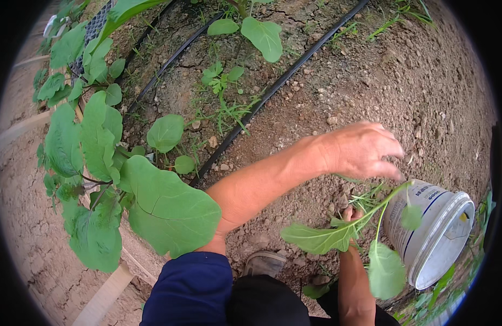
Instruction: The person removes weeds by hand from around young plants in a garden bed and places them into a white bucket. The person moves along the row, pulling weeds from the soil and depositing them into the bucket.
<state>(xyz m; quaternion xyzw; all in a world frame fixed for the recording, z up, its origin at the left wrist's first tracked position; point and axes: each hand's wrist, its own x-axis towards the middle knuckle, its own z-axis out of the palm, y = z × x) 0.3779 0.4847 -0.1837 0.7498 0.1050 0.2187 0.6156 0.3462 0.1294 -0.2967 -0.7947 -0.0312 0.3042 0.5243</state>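
My left hand reaches across to the right over the soil, its fingers bent, slightly apart and blurred. I see nothing in its grasp, though its underside is hidden. Just beyond its fingertips ends the stem of a leafy green stalk. Lower down, my right hand is closed around a bunch of pulled grass and this stalk, whose broad leaves hang on both sides. A white plastic bucket with printed writing lies on its side at the right, its mouth facing away from my hands.
Large-leaved plants, apparently eggplants, crowd the left. A black drip hose crosses the soil diagonally, and a second hose runs beyond it. Small weeds grow between. A black cell tray stands upper left. My shoe shows below.
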